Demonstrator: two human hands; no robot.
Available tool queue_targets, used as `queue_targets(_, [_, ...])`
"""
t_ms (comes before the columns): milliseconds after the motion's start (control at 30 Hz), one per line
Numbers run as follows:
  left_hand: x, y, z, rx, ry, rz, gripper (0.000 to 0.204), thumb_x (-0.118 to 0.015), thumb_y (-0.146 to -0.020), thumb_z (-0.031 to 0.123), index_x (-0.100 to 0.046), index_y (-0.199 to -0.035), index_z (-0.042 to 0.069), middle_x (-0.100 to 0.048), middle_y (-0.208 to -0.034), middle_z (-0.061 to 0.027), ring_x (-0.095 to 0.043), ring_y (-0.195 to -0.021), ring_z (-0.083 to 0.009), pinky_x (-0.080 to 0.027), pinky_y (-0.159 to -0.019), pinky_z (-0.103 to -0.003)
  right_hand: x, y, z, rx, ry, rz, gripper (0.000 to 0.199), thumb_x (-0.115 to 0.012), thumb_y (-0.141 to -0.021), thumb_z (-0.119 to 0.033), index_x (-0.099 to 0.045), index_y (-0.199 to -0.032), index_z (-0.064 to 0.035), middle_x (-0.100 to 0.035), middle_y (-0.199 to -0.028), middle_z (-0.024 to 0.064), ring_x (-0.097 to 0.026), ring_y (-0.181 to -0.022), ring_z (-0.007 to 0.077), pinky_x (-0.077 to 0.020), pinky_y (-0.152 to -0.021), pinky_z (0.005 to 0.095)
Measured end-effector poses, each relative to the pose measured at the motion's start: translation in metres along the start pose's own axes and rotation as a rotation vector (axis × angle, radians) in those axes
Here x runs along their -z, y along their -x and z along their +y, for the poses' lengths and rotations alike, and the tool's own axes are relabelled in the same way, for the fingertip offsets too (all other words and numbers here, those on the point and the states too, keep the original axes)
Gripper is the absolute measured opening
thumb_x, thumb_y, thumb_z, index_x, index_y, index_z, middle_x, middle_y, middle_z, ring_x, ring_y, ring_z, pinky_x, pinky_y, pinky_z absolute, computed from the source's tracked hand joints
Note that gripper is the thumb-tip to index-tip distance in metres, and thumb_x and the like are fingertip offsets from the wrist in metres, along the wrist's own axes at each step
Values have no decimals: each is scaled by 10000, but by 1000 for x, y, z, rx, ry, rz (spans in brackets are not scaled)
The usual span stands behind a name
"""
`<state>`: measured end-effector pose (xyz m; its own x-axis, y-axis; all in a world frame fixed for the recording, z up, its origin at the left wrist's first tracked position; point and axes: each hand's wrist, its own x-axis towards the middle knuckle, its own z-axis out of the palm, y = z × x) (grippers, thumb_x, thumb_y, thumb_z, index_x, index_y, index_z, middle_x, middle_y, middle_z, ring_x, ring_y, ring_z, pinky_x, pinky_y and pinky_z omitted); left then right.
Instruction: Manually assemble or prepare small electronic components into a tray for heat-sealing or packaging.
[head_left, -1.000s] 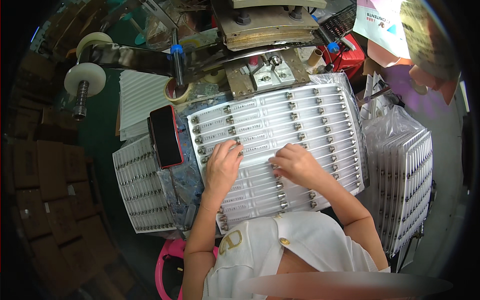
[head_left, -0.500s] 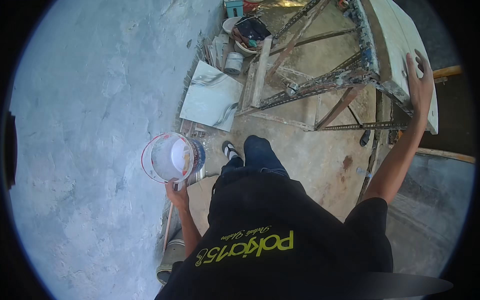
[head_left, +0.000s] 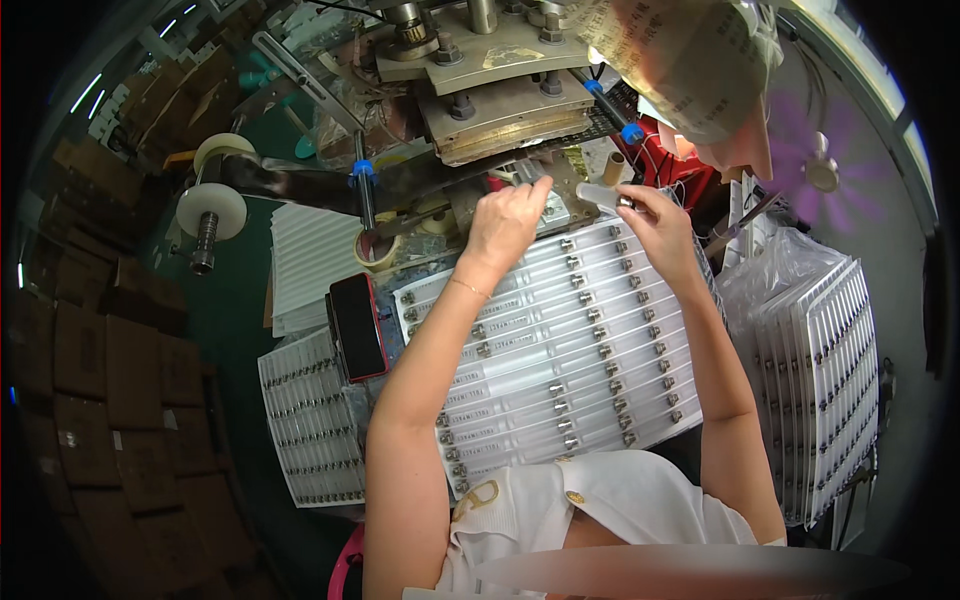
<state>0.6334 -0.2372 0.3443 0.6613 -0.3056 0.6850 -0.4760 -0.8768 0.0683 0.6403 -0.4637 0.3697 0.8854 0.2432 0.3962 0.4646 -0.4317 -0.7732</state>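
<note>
A white plastic tray (head_left: 560, 350) full of several clear tubes with metal caps lies in front of me. My left hand (head_left: 508, 220) reaches past its far edge to the metal plate (head_left: 560, 205) of the machine, fingers touching a small part there. My right hand (head_left: 655, 225) is raised over the tray's far right corner and holds one clear tube (head_left: 600, 195) by its end. A heavy metal press head (head_left: 490, 90) stands just above both hands.
A red-cased phone (head_left: 357, 325) leans at the tray's left edge. Another filled tray (head_left: 310, 420) lies lower left, stacked trays in plastic (head_left: 830, 370) stand at right. A tape roll (head_left: 210, 210) sits on a spindle at left, cardboard boxes (head_left: 90, 400) beyond.
One second ago both hands lay flat on the tray's tubes; now both have moved up to the machine and my right hand holds a tube. The half-second frame shows an unrelated scene.
</note>
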Motion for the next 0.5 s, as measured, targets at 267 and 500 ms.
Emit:
queue_targets(267, [83, 128, 77, 296, 320, -4, 226, -725, -711, 69, -721, -932, 119, -522, -545, -44, -505, -450, -179, -393, -423, -301, -97, -31, -26, 629, 262, -20, 296, -679, -746, -82, -608, -1028, -26, -611, -1066, 93, -619, -913, 269, -512, -786, 340])
queue_targets(500, [71, 184, 83, 444, 327, -155, 351, -698, -724, 57, -636, -1069, 52, -656, -823, -95, -608, -811, -256, -454, -716, -352, -95, -48, 15, 123, 264, -139, 506, -732, -735, -140, -540, -1199, -75, -607, -1108, 133, -618, -903, 302, -502, -754, 359])
